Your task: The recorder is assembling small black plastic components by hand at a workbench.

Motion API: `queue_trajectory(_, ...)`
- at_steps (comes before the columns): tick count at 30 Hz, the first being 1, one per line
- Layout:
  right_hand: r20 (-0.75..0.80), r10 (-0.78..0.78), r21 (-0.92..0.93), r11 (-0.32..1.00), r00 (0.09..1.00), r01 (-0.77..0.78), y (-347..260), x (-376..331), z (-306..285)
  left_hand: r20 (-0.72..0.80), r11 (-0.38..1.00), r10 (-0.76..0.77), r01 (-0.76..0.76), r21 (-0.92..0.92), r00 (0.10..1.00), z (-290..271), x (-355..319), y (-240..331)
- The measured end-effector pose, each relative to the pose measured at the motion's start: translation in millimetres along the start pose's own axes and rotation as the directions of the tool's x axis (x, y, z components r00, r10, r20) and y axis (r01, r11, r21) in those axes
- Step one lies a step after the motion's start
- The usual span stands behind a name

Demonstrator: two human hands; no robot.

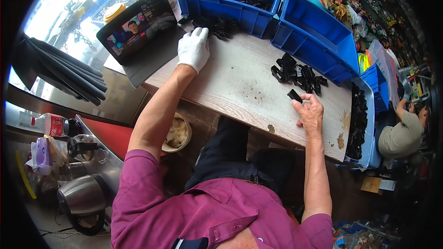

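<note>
A black part [294, 95] is pinched in the fingertips of the bare right hand [310, 113], just beside the loose pile [297, 74] on the bench [240, 83]. The gloved left hand [194, 48] is laid flat, released, beside a second heap [218, 25], near the blue bin [230, 0].

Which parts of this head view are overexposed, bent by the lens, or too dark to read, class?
Head view: daylight blows out the top left behind the tablet; the wooden table edge bows from fisheye distortion; corners vignette to black; the gloved left hand and the bare right hand, pinching a black part, are sharp.
</note>
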State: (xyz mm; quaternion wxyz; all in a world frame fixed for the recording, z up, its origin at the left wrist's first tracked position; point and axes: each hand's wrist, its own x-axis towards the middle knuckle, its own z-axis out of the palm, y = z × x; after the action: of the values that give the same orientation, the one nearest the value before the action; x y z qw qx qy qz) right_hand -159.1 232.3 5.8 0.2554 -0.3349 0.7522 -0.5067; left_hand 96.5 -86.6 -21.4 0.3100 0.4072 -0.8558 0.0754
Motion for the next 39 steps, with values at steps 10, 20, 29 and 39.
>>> queue_trajectory(10, -0.020, 0.004, 0.066, 0.998, 1.000, -0.002, -3.4, -1.3, 2.3, -0.124, 0.898, 0.127, -0.167, -0.406, 0.984, -16.1, -28.9, 35.2)
queue_trajectory(20, -0.018, 0.007, 0.126, 0.992, 1.000, -0.005, -2.4, -4.5, -1.4, -0.077, 0.933, 0.264, -0.274, -0.234, 0.962, -18.1, -20.4, 30.4)
queue_trajectory(29, 0.007, -0.013, 0.156, 0.988, 1.000, 0.011, -1.6, -1.5, -0.4, -0.062, 0.933, 0.235, -0.243, -0.266, 0.970, -29.9, -28.3, 43.1)
queue_trajectory(39, 0.033, -0.004, 0.251, 0.968, 0.999, -0.005, 1.8, -4.0, -10.0, 0.023, 0.951, 0.099, -0.087, -0.296, 0.995, -24.8, -29.0, 56.8)
